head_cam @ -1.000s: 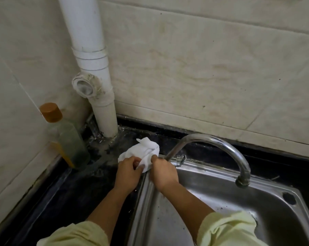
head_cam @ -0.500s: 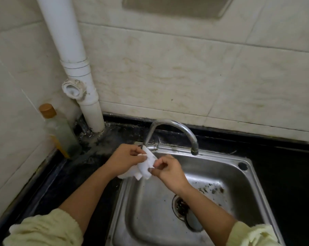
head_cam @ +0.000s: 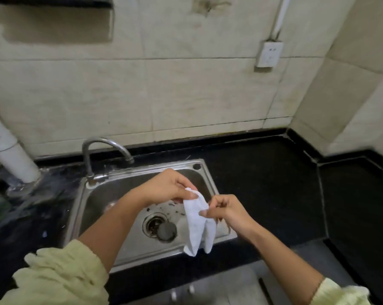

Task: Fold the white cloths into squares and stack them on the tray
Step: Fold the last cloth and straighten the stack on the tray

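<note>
Hanging between the hands, the white cloth [head_cam: 197, 225] is over the sink [head_cam: 111, 194]; the left hand [head_cam: 166, 188] pinches its top corner, the right hand [head_cam: 225, 211] pinches its edge just beside.

Beige tiled wall [head_cam: 186, 95], wall socket [head_cam: 269, 54], black countertop [head_cam: 274, 183], steel sink [head_cam: 93, 201], curved faucet [head_cam: 102, 150]

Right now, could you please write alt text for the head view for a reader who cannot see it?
The left hand and right hand pinch a limp white cloth above a steel sink set in a black counter.
</note>
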Available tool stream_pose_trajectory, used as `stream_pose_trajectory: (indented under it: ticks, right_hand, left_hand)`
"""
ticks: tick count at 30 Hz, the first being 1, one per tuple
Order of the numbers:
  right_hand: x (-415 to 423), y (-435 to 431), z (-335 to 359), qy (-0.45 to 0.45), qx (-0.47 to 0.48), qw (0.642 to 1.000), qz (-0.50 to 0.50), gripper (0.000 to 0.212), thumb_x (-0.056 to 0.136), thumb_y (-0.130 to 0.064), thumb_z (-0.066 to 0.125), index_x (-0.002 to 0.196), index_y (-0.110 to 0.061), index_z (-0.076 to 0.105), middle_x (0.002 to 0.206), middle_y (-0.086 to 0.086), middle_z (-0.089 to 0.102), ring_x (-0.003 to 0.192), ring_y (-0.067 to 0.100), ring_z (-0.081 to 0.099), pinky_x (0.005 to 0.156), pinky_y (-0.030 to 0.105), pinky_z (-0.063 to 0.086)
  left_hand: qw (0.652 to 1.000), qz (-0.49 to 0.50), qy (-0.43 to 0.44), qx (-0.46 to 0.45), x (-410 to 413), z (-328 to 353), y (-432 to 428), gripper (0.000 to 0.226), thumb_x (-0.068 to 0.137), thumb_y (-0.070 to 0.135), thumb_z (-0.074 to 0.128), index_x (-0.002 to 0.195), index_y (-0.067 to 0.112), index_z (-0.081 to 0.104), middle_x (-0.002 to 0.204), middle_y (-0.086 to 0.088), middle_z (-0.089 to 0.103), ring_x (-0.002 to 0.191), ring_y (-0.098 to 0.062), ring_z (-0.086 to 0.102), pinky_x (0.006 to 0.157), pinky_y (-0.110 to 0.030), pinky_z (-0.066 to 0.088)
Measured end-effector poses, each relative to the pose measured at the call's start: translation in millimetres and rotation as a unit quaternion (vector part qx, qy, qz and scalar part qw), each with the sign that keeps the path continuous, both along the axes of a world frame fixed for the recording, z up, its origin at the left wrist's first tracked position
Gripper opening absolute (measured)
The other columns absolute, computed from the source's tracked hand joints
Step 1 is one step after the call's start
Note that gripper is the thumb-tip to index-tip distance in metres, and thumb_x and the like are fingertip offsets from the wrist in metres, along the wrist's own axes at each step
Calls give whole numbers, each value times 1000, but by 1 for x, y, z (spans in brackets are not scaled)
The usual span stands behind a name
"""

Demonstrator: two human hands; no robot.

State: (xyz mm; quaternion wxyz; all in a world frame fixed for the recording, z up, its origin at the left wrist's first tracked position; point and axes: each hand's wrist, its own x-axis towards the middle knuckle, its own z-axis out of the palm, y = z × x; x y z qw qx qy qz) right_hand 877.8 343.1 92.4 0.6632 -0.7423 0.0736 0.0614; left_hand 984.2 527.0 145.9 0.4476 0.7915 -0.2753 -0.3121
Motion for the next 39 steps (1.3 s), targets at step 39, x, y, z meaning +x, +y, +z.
stream_pose_trajectory:
  ticks: [39]
  right_hand:
    - [-492,-464,37,200,-306,718,-592,16,75,-30,82,71,-15,76,74,-2,72,71,12,63,60,26,46]
  left_hand:
    - [930,-358,9,-82,-292,-11,-627,8,84,17,72,89,20,77,91,1,76,93,-13,69,83,-32,57]
